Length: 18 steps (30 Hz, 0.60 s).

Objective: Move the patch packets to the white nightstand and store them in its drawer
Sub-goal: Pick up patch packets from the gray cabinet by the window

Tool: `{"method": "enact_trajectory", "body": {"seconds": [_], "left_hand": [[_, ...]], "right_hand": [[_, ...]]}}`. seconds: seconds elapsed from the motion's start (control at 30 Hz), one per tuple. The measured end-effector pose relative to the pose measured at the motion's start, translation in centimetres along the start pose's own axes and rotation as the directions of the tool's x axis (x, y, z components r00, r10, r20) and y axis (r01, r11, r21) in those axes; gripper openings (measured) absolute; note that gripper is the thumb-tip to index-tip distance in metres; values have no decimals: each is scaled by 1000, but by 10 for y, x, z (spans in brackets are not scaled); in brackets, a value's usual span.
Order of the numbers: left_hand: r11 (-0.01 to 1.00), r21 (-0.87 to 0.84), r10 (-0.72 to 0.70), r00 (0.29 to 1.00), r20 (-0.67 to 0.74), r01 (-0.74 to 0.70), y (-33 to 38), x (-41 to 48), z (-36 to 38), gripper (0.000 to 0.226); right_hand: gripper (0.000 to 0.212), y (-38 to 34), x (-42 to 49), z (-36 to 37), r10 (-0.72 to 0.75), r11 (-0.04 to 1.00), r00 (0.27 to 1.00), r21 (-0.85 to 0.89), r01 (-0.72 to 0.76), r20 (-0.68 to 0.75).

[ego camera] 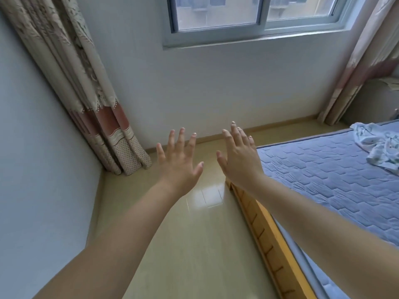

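Bare forearms [129,225] stretch forward; left grip [178,162] and right grip [239,160] are both spread wide, empty. Bed [323,175] lies right of the right grip, curtain [108,126] left of the left.

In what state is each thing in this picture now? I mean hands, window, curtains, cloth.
left hand: open, fingers spread, empty.
right hand: open, fingers straight, empty.
window: panes look shut.
left curtain: drawn aside, gathered in the corner.
right curtain: drawn aside.
white cloth: crumpled on the mattress.
patch packets: not in view.
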<state>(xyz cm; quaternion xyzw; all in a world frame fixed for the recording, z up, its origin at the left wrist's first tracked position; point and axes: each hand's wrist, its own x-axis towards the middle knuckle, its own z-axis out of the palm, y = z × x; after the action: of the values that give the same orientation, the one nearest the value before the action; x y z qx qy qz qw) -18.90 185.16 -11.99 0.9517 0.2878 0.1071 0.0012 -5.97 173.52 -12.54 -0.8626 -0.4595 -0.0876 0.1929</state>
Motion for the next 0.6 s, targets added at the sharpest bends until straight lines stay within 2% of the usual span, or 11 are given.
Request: {"method": "enact_trajectory", "body": {"seconds": [0.2,0.33,0.6], "left_hand": [[997,-38,73,997,38,-72,-24,154,51,75],[995,-64,85,995,49,-81,-22,269,93,75],[980,-72,186,982,34,-183,1,493,152,75]], "right_hand": [[62,46,126,52,91,995,996,-24,-92,-21],[71,103,216,96,124,988,991,-90,-127,-41],[69,213,402,154,184,974,981,-120,-190,-61]]}}
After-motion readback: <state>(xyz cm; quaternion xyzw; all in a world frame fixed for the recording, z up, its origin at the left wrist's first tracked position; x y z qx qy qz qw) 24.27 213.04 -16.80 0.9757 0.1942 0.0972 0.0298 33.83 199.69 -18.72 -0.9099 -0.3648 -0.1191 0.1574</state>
